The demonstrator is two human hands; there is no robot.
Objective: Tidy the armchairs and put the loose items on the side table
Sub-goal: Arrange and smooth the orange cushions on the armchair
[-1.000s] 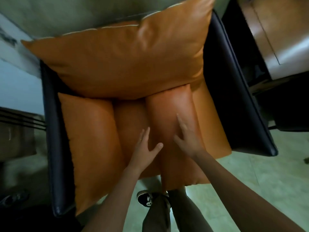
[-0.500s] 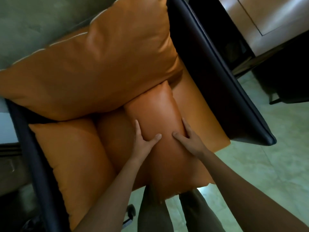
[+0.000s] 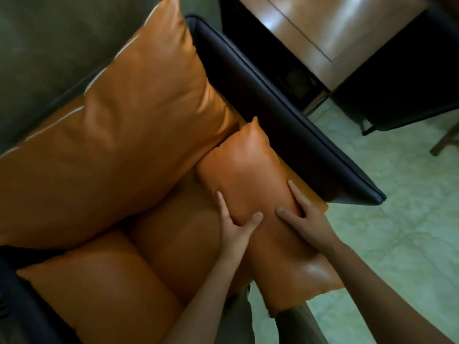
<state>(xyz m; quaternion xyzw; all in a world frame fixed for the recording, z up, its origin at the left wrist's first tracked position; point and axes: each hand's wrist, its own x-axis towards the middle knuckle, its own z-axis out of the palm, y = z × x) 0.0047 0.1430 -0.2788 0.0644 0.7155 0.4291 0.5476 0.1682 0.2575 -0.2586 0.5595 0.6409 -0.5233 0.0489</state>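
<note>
A long orange leather bolster cushion (image 3: pixel 248 170) lies lengthwise on the seat of a dark-framed armchair (image 3: pixel 285 125), its near end hanging over the seat's front edge. My left hand (image 3: pixel 236 224) grips its left side, thumb across the top. On the cushion's right side my right hand (image 3: pixel 305 217) holds it the same way, fingers down the flank. A large orange back cushion (image 3: pixel 119 135) leans against the chair back. Another orange cushion (image 3: pixel 99 289) lies at the seat's left, and the seat cushion (image 3: pixel 178 234) shows between them.
A wooden side table (image 3: pixel 330 28) with a dark base stands right of the armchair's dark armrest. Pale green tiled floor (image 3: pixel 397 232) spreads to the right, with chair legs (image 3: pixel 442 142) at its far edge. My trouser legs stand against the seat front.
Both hands moved from resting flat on the bolster cushion to gripping its two sides. The view swung left and closer, and the cushion shifted toward the right armrest.
</note>
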